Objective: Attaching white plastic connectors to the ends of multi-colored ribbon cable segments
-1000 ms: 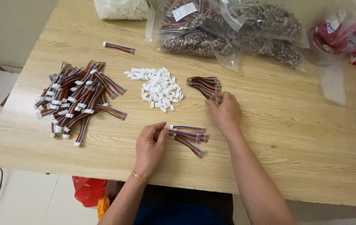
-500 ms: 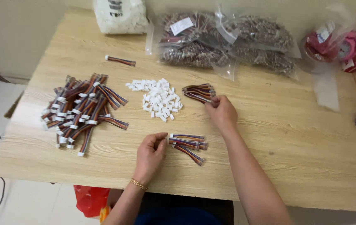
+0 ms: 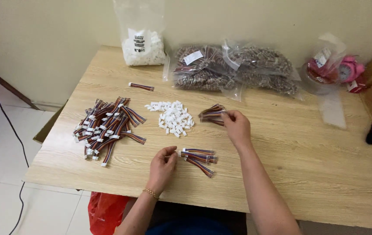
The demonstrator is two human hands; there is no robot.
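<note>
While right hand (image 3: 237, 127) pinches wire bundle (image 3: 212, 114), left hand (image 3: 163, 162) curled, touching cut wires (image 3: 199, 156).

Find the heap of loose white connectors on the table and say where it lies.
In the head view, the white connectors lie mid-table, between the big wire pile on the left and the wire bundle at the right hand.

Light wooden worktop (image 3: 308, 174); clear plastic bag of white connectors (image 3: 142, 45); clear bags of brownish wire bundles (image 3: 238, 72); pink alarm clock (image 3: 347, 72); red plastic bag (image 3: 105, 213) beneath.
</note>
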